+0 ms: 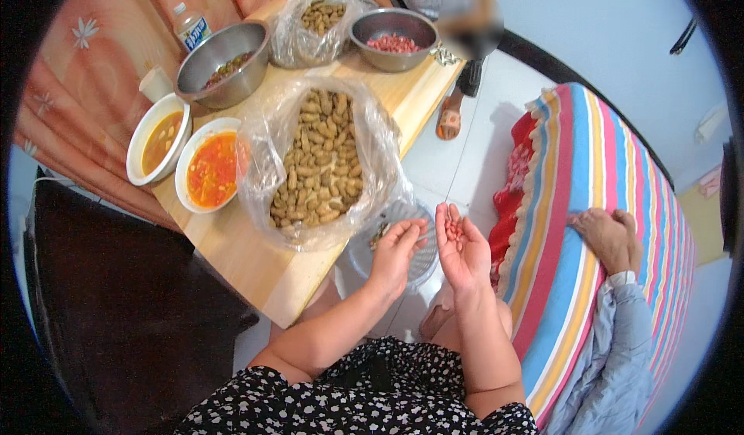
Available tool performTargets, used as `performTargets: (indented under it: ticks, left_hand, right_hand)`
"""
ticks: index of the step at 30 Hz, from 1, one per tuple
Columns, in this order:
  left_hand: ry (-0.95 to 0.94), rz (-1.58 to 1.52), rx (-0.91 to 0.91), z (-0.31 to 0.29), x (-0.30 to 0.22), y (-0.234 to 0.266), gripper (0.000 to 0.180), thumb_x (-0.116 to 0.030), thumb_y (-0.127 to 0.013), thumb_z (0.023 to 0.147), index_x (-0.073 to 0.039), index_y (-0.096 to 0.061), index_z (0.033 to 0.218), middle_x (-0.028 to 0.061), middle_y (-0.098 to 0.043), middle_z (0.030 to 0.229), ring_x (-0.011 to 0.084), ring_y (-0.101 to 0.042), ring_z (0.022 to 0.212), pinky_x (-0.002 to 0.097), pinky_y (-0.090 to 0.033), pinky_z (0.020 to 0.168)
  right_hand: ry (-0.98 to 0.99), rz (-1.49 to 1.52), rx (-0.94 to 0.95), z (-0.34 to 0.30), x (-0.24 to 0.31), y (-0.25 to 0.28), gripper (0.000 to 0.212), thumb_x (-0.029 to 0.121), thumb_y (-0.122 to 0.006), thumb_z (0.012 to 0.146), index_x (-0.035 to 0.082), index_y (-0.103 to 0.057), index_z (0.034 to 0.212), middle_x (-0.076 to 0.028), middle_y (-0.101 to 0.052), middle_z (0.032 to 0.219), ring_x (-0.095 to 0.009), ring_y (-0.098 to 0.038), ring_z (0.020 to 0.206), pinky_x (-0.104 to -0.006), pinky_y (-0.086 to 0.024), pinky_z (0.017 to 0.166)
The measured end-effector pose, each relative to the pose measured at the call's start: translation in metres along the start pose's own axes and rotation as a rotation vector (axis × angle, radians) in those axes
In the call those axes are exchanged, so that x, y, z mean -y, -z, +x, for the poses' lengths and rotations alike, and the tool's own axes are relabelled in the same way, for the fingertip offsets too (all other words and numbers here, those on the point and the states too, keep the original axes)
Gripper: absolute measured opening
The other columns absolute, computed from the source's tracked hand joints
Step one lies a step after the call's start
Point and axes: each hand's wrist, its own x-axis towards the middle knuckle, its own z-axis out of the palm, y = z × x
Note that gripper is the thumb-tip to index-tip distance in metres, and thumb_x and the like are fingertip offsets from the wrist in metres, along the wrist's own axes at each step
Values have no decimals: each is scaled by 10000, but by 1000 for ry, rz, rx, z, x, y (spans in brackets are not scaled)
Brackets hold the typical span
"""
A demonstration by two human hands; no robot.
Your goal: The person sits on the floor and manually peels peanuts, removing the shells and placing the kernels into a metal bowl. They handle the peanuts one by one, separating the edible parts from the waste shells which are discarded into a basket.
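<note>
My right hand (pixel 463 251) is turned palm up and cupped around several shelled pink-red peanut kernels (pixel 455 233). Beside it, my left hand (pixel 399 251) has its thumb and fingers pinched together; whatever is between them is too small to make out. Below both hands stands a pale slotted plastic basket (pixel 423 266), with some bits that look like shells at its left side. Just beyond my left hand, on the table, lies an open clear plastic bag (pixel 377 144) full of unshelled peanuts (pixel 322 156).
On the wooden table (pixel 279 284) stand two white bowls of food, a steel bowl (pixel 252 86), a paper cup (pixel 156 84), a bottle (pixel 188 24), another peanut bag (pixel 291 36) and a steel bowl (pixel 395 61) of red kernels. Another person sits beyond. Someone's bare foot (pixel 608 237) rests on a striped bed (pixel 558 280).
</note>
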Motion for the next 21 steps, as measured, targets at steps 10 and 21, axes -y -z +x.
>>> performTargets:
  ticks: [10,21]
  left_hand:
    - [-322,-352,318,-19,-85,-39,448,-184,-322,933,29,-253,1320,118,-207,1412,212,-158,1319,352,-113,1082]
    - [-452,-485,321,-26,-93,-26,440,-168,-352,912,21,-297,1306,137,-235,1403,239,-187,1314,361,-130,1080]
  right_hand:
    - [9,-224,118,25,-26,-124,235,16,-437,867,-114,-472,1059,-189,-533,1061,-273,-507,1036,-356,-404,964]
    - [-3,-448,394,195,-57,-262,795,530,-251,895,-157,-103,1267,-270,-213,1281,-297,-329,1068,-497,-171,1031]
